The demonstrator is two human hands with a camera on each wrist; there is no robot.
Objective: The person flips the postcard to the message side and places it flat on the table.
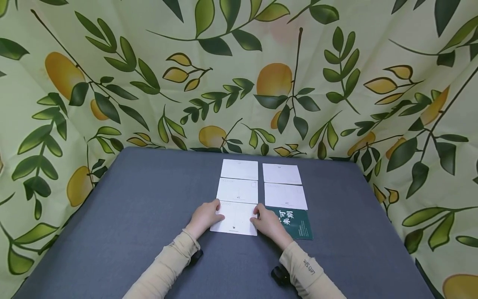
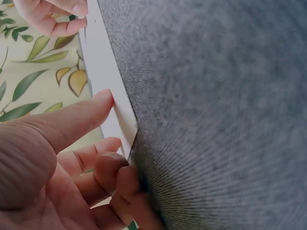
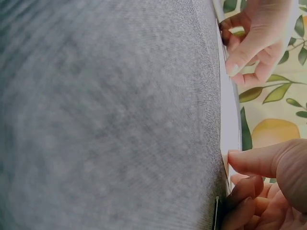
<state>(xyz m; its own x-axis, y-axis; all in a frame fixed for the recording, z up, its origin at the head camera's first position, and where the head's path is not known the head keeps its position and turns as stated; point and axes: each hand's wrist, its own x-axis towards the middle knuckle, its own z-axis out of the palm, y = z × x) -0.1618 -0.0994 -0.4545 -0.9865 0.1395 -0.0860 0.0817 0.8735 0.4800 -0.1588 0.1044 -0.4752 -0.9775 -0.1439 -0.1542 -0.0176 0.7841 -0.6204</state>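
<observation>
A white postcard (image 1: 236, 220) with small print at its lower edge lies at the near end of the left column of cards. My left hand (image 1: 201, 219) holds its left edge, thumb over the face and fingers curled at the side. At the opposite edge, my right hand (image 1: 269, 224) pinches the card in the same way, overlapping the corner of a green card (image 1: 300, 226) with white characters. In the left wrist view, the left thumb (image 2: 103, 103) lies on the white card (image 2: 108, 62). The right thumb (image 3: 240, 160) rests at the card's edge in the right wrist view.
Two more white cards (image 1: 239, 169) (image 1: 237, 190) continue the left column away from me. Beyond the green card are another two white cards (image 1: 281, 173) (image 1: 285, 196), a narrow gap separating the columns. A grey-blue cloth (image 1: 149, 195) covers the table; a leaf-patterned curtain (image 1: 231, 74) hangs behind.
</observation>
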